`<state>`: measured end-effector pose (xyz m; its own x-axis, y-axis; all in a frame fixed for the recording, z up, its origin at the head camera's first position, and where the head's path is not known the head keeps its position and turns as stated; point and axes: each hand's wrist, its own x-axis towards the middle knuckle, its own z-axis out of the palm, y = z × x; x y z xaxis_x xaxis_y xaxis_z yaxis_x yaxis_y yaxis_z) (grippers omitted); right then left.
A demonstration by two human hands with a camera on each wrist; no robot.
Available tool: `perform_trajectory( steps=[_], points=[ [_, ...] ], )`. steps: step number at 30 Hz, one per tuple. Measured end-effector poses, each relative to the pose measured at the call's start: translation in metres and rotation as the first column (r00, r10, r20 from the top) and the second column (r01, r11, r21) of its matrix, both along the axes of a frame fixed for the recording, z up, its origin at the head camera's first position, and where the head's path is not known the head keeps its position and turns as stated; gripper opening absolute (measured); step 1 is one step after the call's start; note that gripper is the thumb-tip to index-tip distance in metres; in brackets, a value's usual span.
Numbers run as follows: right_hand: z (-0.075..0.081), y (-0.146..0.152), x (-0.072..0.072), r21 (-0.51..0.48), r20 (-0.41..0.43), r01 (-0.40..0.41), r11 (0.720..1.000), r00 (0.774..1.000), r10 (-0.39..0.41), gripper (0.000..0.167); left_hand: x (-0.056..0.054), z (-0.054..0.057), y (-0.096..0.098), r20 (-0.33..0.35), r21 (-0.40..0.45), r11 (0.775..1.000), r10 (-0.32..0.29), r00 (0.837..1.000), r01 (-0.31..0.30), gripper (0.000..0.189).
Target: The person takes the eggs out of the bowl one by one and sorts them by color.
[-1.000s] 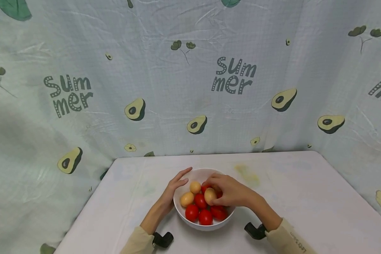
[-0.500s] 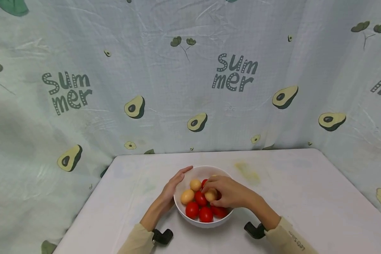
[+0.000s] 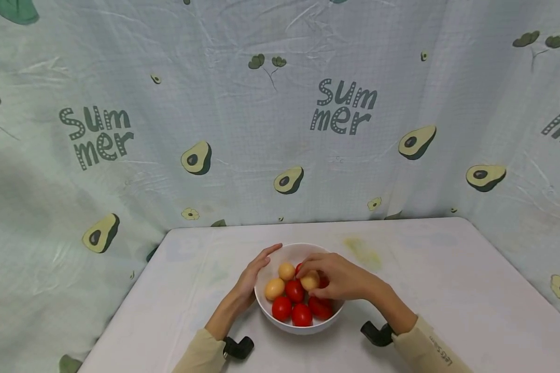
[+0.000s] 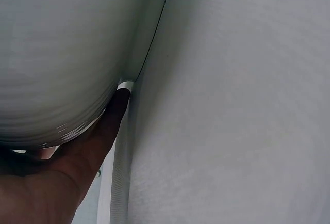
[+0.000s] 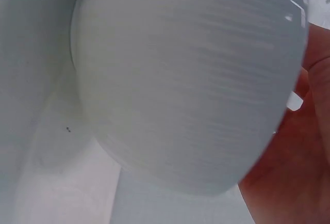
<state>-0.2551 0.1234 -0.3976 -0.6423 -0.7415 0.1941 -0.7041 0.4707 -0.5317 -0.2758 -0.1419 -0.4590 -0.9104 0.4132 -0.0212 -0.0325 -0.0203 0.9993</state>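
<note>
A white bowl (image 3: 303, 330) holds several glossy red tomatoes (image 3: 301, 315) and several tan-yellow eggs (image 3: 275, 289). My left hand (image 3: 251, 277) lies along the bowl's left side, its fingers straight and reaching past the rim. In the left wrist view, a finger (image 4: 105, 126) rests against the bowl's outer wall (image 4: 56, 53). Over the bowl's right part, my right hand (image 3: 338, 277) has thumb and fingers curled around one egg (image 3: 310, 280). Part of the bowl's right interior is hidden under that hand. The right wrist view shows mostly the bowl's outside (image 5: 191, 84), with the palm beside it.
The bowl stands on a pale table (image 3: 205, 269) with a faint yellow stain (image 3: 363, 251) behind it. A printed cloth (image 3: 242, 129) hangs behind and at both sides. Black wrist-worn devices (image 3: 239, 347) sit at both wrists, above beige sleeves.
My right hand has lifted slightly, and its thumb stands a little lower than the egg, more of which shows now. The left hand stays at the bowl. The head view has tilted slightly.
</note>
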Motion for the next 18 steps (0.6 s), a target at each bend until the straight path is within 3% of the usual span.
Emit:
perform_trajectory(
  steps=[6,18],
  points=[
    [0.009,0.009,0.0,-0.036,0.029,0.006,0.999,1.0,-0.005,0.03,-0.001,0.0,0.0,-0.003,-0.014,1.0,0.007,1.0,-0.007,0.054],
    [0.023,0.039,-0.004,-0.129,-0.016,0.056,0.99,0.998,-0.058,0.038,0.001,-0.001,0.002,-0.017,-0.017,1.0,0.022,1.0,-0.022,0.054]
  ],
)
